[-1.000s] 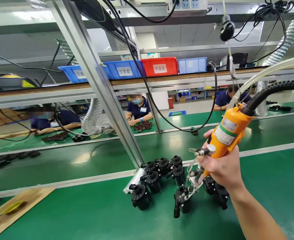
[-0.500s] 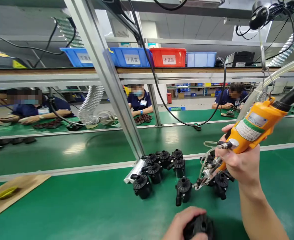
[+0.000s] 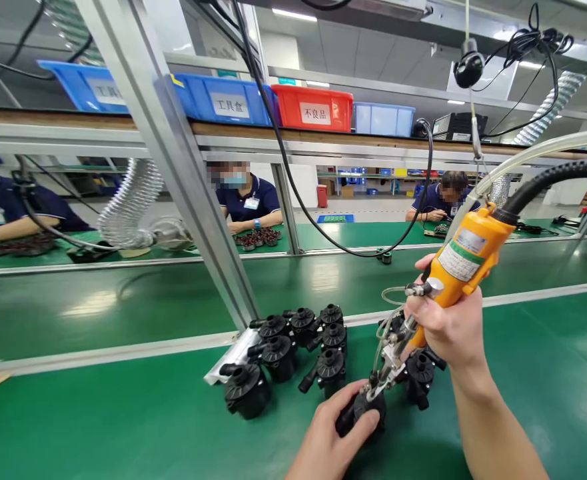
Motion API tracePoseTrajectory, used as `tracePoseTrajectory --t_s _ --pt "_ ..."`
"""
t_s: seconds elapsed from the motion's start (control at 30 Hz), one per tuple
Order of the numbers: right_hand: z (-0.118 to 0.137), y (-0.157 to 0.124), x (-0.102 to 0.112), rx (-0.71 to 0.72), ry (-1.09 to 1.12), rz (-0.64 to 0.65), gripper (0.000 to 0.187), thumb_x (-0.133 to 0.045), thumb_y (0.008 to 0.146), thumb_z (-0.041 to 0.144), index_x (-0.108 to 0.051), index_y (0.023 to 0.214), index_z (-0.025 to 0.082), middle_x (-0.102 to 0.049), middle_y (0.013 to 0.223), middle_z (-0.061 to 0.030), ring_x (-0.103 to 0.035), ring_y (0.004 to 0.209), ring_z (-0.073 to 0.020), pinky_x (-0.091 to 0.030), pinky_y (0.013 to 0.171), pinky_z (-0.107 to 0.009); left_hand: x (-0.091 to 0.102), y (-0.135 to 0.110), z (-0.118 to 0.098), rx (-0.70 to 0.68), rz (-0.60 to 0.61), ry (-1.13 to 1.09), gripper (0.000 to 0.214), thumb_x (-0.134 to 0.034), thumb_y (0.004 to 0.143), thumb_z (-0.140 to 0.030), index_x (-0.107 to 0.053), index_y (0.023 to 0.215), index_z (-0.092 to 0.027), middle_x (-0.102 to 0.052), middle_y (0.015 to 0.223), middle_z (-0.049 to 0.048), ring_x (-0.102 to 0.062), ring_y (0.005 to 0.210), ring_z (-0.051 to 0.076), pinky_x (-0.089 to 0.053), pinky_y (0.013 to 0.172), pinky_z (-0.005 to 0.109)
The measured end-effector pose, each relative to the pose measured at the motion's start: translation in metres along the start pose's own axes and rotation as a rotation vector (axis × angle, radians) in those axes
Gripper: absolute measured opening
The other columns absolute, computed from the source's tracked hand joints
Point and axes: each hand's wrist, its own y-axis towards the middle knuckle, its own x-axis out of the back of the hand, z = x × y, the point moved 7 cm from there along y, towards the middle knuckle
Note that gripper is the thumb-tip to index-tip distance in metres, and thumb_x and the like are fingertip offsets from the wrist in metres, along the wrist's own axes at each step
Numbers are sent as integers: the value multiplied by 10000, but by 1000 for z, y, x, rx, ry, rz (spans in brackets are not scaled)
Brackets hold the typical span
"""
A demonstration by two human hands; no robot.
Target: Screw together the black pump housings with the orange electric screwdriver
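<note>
Right hand: the right hand is wrapped tight around the orange electric screwdriver — its grip is closed on the tool's body, which slants down to the left.
Screwdriver tip: the metal nose meets the top of the black pump housing in front of the person.
Left hand: the left hand comes in from the bottom edge; its grip pinches that housing from the left, fingers curled round it, steadying it on the green surface.
Housing: low in the centre of the view, just in front of the cluster, resting on the surface.
Cluster: several more black pump housings stand close together just behind the held one, by the foot of the slanted aluminium post.
Hoses: a black cable and a clear tube run from the tool's rear up to the right.
Shelf: blue bins and a red bin sit overhead.
Co-workers: people in dark shirts — one at centre — sit at the far side of the line.
</note>
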Motion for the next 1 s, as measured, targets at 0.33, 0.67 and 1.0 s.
tracePoseTrajectory --t_s 0.33,0.67,1.0 --pt "-19 -8 -30 -122 -72 117 392 -875 638 263 -556 865 239 -486 606 93 -407 507 -91 -406 451 -221 -1 -2 -7 -7 -20 13 423 -734 874 -460 -815 1202 -207 -838 1181 76 -734 1110 321 -594 1022 365" --pt "-40 -14 -40 -175 -103 143 425 -878 622 287 -514 834 237 -467 622 90 -392 540 -94 -382 475 -224 -5 -2 -20 -88 7 -46 291 -718 908 -475 -816 1005 -219 -830 941 35 -727 888 279 -606 822 323" --pt "19 -12 12 -28 -108 3 470 -884 646 193 -616 1030 233 -545 641 89 -458 484 -91 -433 441 -218 -11 0 1 -86 96 -199 713 -942 639 -300 -734 1319 -241 -801 1270 81 -728 1193 344 -554 1098 402"
